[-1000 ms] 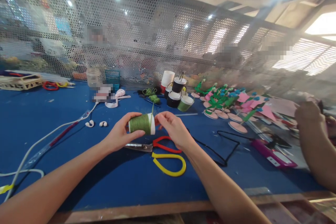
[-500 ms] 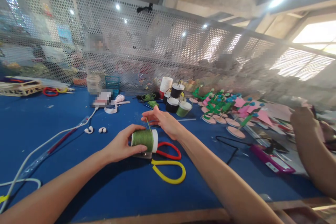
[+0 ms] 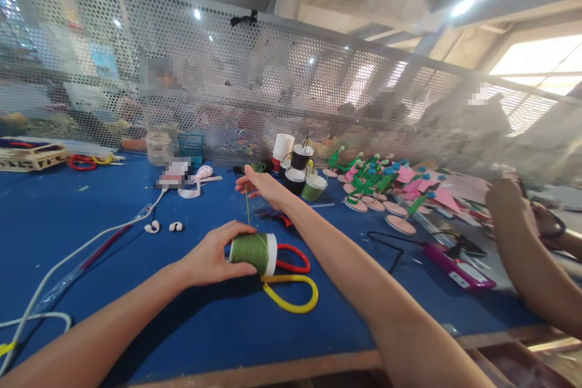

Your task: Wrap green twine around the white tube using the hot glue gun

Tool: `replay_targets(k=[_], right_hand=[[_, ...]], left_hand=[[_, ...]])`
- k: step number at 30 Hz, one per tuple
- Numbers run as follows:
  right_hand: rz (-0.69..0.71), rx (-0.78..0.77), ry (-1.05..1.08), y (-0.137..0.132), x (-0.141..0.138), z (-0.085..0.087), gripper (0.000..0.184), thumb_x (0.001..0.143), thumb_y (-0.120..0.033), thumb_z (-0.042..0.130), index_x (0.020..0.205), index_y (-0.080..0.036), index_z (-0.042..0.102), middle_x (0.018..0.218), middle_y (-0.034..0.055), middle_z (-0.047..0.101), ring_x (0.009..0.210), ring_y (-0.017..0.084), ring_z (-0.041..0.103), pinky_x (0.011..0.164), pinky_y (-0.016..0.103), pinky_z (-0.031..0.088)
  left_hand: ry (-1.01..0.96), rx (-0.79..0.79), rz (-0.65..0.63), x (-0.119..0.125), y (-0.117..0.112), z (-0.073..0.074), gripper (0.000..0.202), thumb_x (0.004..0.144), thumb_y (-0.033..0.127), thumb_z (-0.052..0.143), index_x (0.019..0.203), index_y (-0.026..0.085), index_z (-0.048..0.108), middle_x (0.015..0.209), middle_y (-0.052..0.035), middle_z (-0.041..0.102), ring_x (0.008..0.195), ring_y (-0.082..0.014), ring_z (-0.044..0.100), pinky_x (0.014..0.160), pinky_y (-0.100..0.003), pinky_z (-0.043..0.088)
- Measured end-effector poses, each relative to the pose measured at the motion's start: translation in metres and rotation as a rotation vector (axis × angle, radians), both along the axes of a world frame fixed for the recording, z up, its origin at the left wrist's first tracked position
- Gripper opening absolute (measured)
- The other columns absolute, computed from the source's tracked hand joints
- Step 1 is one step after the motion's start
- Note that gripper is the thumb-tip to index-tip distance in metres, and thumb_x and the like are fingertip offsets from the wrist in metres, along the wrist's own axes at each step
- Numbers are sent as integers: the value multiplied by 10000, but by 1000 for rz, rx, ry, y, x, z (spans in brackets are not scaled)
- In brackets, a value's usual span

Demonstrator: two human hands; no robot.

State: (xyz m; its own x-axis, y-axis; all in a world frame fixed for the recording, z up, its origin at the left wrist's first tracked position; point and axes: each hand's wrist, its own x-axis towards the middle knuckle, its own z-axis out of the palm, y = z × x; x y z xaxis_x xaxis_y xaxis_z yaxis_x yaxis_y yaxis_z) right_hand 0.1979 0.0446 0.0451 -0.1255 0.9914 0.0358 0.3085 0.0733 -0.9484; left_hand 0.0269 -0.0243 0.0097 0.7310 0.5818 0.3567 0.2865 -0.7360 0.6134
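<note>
My left hand (image 3: pixel 213 256) is wrapped round a spool of green thread (image 3: pixel 252 251) with a white end, held on its side just above the blue table (image 3: pixel 136 291). A thin strand of green thread (image 3: pixel 247 203) runs up from the spool to my right hand (image 3: pixel 261 186), which pinches its end farther back over the table. Scissors with one red and one yellow handle loop (image 3: pixel 291 285) lie under and right of the spool.
Black, white and green spools (image 3: pixel 300 173) stand at the back by a perforated metal screen. Pink and green craft flowers (image 3: pixel 386 191) lie to the right. Another person's arm (image 3: pixel 522 242) works at the right edge. A white cable (image 3: pixel 77 242), two earbuds (image 3: pixel 163 227) and a purple tool (image 3: pixel 459 264) lie about.
My right hand has moved away from the spool toward the back of the table, drawing out a length of green thread. My left hand lowered the spool over the scissors.
</note>
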Motion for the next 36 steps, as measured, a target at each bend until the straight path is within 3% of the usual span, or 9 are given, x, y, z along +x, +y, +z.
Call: replay_targets(k=[4, 9, 12, 15, 20, 26, 31, 36], right_hand=[[-136, 150, -196, 32, 15, 5, 666, 831, -636, 240, 931, -104, 629, 1045, 136, 645, 875, 155, 597, 704, 254, 439], [-143, 273, -305, 59, 11, 32, 582, 861, -579, 258, 889, -124, 620, 1059, 101, 638, 970, 157, 559, 786, 258, 406], [-47, 249, -415, 61, 1, 47, 434, 874, -495, 357, 829, -148, 614, 857, 63, 687, 760, 132, 609, 687, 236, 424], [-29, 200, -534, 48, 3, 52, 295, 829, -386, 513, 660, -154, 583, 585, 37, 645, 521, 125, 568, 598, 245, 413], [-195, 200, -662, -3, 47, 32, 260, 808, -255, 504, 559, -180, 522, 555, 20, 600, 502, 118, 529, 577, 245, 377], [-277, 64, -769, -65, 91, -18, 164, 630, -152, 578, 482, -188, 516, 451, -24, 517, 480, 126, 479, 483, 235, 325], [-333, 11, -765, -69, 85, -47, 146, 573, -58, 544, 507, -186, 526, 524, 6, 558, 571, 159, 539, 527, 241, 359], [-448, -8, -676, -69, 83, -46, 168, 623, -105, 553, 778, -159, 586, 712, 75, 638, 718, 229, 607, 621, 294, 426]], left_hand=[[-18, -22, 8, -1, 0, -1, 486, 666, 349, 686, 1087, 166, 529, 1044, -82, 605, 936, -232, 590, 845, -369, 465], [-62, -70, 32, -2, 0, 0, 487, 656, 347, 691, 1084, 182, 528, 1032, -68, 611, 910, -226, 595, 820, -360, 477], [-104, -79, 35, -2, 1, 1, 461, 656, 339, 688, 1063, 186, 535, 1001, -58, 620, 883, -217, 594, 803, -349, 480], [-121, -78, 68, -2, 2, 1, 453, 658, 335, 684, 1058, 186, 535, 1003, -62, 616, 878, -219, 591, 804, -353, 477], [-135, -53, 136, -1, 5, 0, 478, 661, 340, 677, 1082, 174, 524, 1047, -83, 601, 928, -242, 586, 826, -373, 475], [-160, 50, 197, -1, 8, -2, 450, 666, 329, 670, 1067, 193, 518, 1061, -68, 592, 966, -240, 575, 864, -382, 467], [-188, 130, 171, -3, 9, -3, 443, 685, 321, 660, 1074, 184, 501, 1081, -88, 571, 999, -247, 560, 887, -390, 459], [-210, 132, 186, -4, 9, -1, 446, 693, 309, 655, 1087, 182, 490, 1097, -97, 557, 1019, -246, 551, 888, -390, 461]])
